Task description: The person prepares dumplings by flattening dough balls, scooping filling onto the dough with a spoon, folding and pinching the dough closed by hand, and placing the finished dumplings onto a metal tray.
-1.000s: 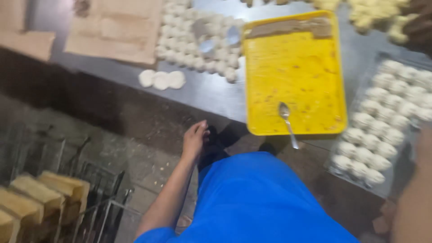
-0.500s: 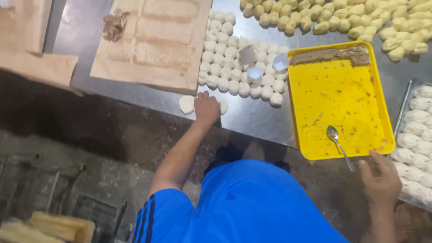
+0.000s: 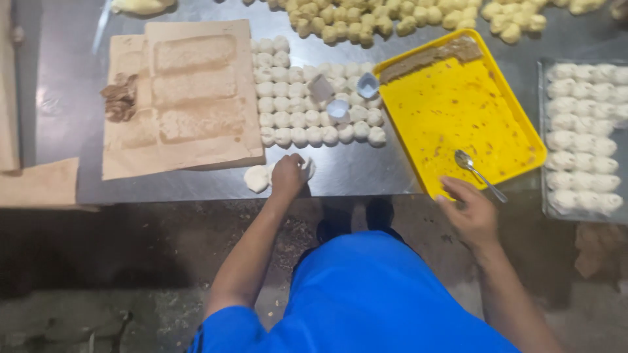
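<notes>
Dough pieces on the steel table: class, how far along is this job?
Done: rows of white dough pieces and a filled tray at right. In hand: the left hand presses a flattened round at the table edge; the right hand is by the spoon on the yellow tray. Left: the yellowish pile at the back.

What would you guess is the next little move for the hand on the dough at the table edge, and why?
Probably closing the left hand on one dough piece and lifting it. The hand already rests on the loose pieces at the table edge, apart from the neat rows of dough balls, while the right hand hovers by the spoon on the yellow tray.
</notes>
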